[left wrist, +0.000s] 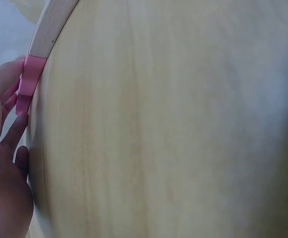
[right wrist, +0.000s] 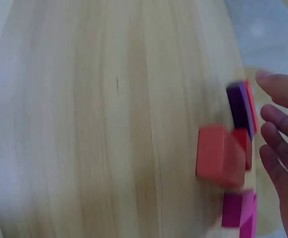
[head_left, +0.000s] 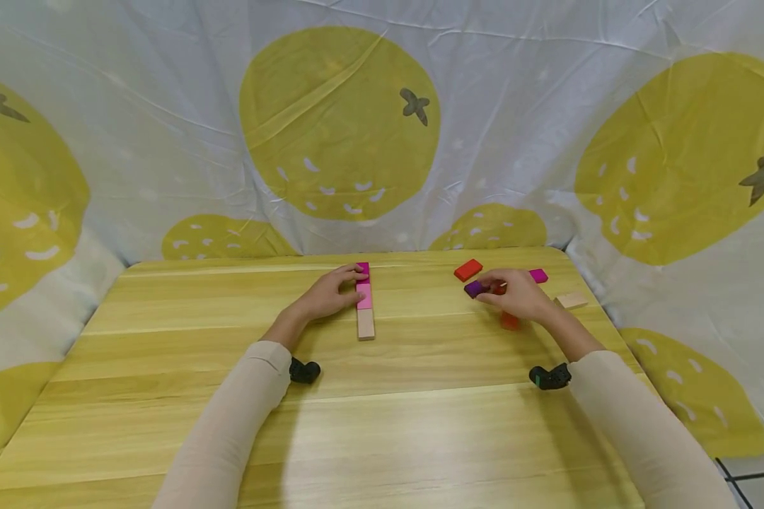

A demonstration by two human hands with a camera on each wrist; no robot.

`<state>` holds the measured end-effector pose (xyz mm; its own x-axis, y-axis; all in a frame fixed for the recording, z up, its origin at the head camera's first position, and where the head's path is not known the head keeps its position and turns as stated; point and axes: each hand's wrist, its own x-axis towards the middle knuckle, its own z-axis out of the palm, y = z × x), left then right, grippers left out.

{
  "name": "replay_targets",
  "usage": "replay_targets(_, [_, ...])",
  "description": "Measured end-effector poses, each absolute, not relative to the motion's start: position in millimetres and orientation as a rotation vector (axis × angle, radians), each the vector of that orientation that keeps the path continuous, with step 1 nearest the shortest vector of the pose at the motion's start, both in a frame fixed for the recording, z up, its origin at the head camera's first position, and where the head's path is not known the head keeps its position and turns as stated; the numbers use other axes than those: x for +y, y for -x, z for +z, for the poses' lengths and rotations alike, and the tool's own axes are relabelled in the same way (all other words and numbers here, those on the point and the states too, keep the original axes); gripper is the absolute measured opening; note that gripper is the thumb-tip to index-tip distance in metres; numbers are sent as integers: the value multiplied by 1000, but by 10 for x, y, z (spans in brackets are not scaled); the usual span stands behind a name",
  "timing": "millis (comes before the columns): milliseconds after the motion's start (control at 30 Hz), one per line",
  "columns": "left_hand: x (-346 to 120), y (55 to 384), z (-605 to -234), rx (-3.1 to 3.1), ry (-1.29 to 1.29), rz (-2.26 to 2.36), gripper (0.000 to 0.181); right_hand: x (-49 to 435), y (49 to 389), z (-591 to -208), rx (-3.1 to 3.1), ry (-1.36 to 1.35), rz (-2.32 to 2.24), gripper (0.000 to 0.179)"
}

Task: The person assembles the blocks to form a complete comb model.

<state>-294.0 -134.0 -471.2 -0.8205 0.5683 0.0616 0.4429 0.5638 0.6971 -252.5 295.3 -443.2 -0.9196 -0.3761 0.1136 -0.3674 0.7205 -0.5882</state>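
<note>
My left hand [head_left: 331,292] rests at a straight row of flat blocks, fingers relaxed, with fingertips on the magenta block [head_left: 363,270] and the pink block [head_left: 365,300]. A plain wooden block [head_left: 366,325] forms the near end of the row. At the right, my right hand [head_left: 514,291] reaches over a loose group of blocks. Its thumb and fingers are spread beside a purple block [head_left: 473,289]; the right wrist view shows a gap between them and the purple block [right wrist: 240,105]. A red block [right wrist: 218,154] stands below the hand, partly hidden by it in the head view.
Around the right hand lie an orange-red block [head_left: 468,269], a magenta block [head_left: 538,276] and a plain wooden block [head_left: 571,300]. The wooden table [head_left: 407,424] ends at a fruit-print cloth [head_left: 496,141] behind. Black wrist cameras hang under both sleeves.
</note>
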Motion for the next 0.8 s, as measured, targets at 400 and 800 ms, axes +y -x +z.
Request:
replay_targets(400, [-1347,2932,-4705,2620,-834,1090,51,3314,2565,-4447,2947,473,-816,43])
replay_targets(800, [-1347,2930,-4720,2626,-843,1095,50,3246,2657,-4433,2921,530,-694,35])
